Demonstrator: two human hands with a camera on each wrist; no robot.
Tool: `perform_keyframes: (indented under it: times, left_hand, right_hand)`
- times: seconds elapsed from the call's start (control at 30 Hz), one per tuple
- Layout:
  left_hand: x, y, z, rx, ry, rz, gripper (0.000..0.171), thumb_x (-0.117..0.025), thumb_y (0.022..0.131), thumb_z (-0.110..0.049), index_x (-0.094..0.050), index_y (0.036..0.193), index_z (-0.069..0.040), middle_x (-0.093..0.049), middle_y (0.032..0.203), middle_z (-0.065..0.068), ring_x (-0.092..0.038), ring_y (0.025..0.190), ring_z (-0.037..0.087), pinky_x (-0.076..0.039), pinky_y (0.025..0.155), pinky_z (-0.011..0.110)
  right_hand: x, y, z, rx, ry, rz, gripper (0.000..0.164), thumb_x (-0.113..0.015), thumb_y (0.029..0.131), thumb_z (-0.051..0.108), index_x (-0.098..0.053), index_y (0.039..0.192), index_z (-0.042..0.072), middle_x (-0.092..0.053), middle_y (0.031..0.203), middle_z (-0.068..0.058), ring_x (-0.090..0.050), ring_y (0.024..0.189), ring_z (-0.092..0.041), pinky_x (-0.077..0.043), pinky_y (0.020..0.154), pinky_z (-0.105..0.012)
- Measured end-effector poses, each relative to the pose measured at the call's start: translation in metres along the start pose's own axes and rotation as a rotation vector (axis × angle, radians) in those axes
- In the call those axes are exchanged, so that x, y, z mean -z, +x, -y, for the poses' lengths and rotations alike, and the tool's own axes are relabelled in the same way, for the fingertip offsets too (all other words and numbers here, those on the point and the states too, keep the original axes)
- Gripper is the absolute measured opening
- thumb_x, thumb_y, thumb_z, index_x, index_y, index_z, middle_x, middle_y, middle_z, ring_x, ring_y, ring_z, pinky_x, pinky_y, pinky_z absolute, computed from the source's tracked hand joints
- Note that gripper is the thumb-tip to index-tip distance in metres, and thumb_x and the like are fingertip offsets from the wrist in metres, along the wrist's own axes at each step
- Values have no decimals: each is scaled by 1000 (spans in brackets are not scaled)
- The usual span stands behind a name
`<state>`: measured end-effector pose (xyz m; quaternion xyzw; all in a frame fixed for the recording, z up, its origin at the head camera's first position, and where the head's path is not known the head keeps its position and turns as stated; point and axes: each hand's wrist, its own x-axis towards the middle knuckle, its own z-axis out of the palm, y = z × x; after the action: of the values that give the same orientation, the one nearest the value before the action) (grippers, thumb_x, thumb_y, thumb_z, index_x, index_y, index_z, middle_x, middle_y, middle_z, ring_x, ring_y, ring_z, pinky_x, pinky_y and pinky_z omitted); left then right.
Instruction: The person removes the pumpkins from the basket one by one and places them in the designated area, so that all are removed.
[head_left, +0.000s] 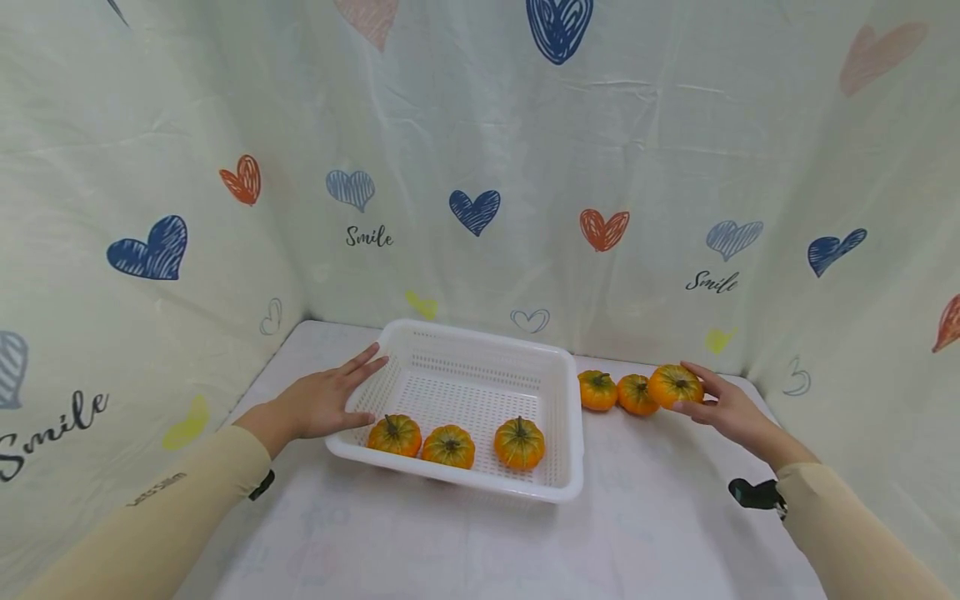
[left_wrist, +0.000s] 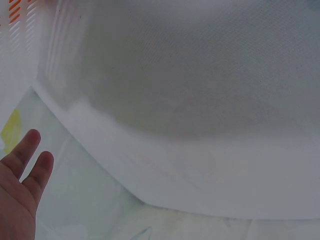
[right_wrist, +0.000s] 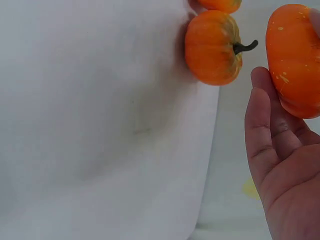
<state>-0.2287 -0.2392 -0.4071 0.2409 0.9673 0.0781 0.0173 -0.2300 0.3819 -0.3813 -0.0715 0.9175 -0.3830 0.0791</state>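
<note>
My right hand (head_left: 731,410) grips a small orange pumpkin (head_left: 675,386) between thumb and fingers, at the right end of a row. In the right wrist view the held pumpkin (right_wrist: 295,60) stands apart from a stemmed pumpkin (right_wrist: 212,47). Two more pumpkins, one by the basket (head_left: 597,390) and one in the middle (head_left: 636,395), sit on the table. With fingers spread, my left hand (head_left: 322,402) lies at the left rim of a white plastic basket (head_left: 570,433). Inside the basket, along its near side, are three pumpkins (head_left: 519,442).
A white cloth covers the table (head_left: 480,550). Behind and at both sides hangs a pale curtain (head_left: 525,275) printed with hearts and the word Smile. The table's back edge runs close behind the basket and the row of pumpkins.
</note>
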Motion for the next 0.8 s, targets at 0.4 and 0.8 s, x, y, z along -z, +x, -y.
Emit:
perform_keyframes:
  times: [0.4, 0.8]
  left_hand:
    - [4, -1, -4, 15, -5, 9, 88, -61, 91, -55, -20, 160, -19, -8, 167, 8, -52, 126, 45, -43, 98, 64]
    - [5, -1, -4, 6, -9, 15, 88, -59, 92, -58, -19, 160, -19, -8, 167, 8, -51, 126, 46, -42, 99, 64]
  right_hand:
    - [4, 1, -36, -133, 42, -26, 93, -67, 95, 41, -9, 160, 8, -24, 148, -37, -42, 124, -50, -54, 90, -44]
    - [-1, 4, -61, -252, 84, -35, 98, -65, 96, 43, -2, 158, 2, -18, 146, -43, -44, 121, -50, -55, 90, -40]
